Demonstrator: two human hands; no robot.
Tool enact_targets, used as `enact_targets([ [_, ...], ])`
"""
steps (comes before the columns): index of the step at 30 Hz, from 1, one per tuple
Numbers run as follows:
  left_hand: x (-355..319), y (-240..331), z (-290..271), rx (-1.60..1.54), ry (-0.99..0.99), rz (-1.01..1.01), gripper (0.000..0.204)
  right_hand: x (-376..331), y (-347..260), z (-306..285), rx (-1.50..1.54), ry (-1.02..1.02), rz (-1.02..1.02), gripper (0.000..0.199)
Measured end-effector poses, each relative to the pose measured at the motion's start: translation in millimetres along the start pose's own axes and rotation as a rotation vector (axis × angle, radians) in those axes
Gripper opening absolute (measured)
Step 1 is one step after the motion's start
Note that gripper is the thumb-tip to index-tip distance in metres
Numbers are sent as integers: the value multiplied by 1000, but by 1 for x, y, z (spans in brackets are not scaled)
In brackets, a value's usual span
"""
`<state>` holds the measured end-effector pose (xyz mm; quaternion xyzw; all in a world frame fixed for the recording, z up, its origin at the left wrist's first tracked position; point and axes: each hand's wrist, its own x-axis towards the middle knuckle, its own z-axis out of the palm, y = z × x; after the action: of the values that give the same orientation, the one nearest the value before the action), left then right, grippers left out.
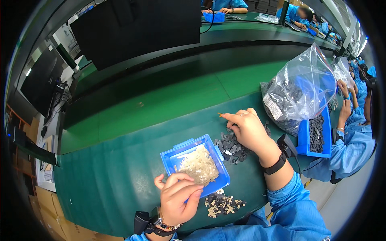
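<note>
My left hand (177, 197) rests curled at the near edge of a small blue tray (169, 158) that holds a heap of pale beige plastic pieces (199, 165); whether its fingers pinch one is hidden. My right hand (249, 129) lies over a pile of small dark grey parts (231, 148) on the green table, fingers closed, with a tiny orange-tipped piece (220, 115) at the forefinger tip. A cluster of joined grey and beige pieces (223, 203) lies near the table's front edge, below the tray.
A clear plastic bag (299, 90) full of dark parts stands at the right, leaning on a larger blue bin (304, 138) with more dark parts. A co-worker in blue (354, 140) sits to the right. A green conveyor belt (161, 104) runs behind. Dark monitors stand beyond it.
</note>
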<state>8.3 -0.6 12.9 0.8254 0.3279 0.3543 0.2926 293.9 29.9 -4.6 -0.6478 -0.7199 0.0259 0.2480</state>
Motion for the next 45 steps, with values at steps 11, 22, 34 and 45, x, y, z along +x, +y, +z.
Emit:
enact_targets([
  [11,3,1,2,40,213,149,18,-50,-91,14,1281,46,-127,45],
  [22,-3,-3,3,-83,234,177,24,-53,-108,7,1073,68,-136,32],
  [34,1,-4,0,131,239,274,24,-48,-109,-11,996,-33,-73,15],
  [45,3,-2,-1,190,225,241,26,-48,-107,-15,945,-86,1,3],
])
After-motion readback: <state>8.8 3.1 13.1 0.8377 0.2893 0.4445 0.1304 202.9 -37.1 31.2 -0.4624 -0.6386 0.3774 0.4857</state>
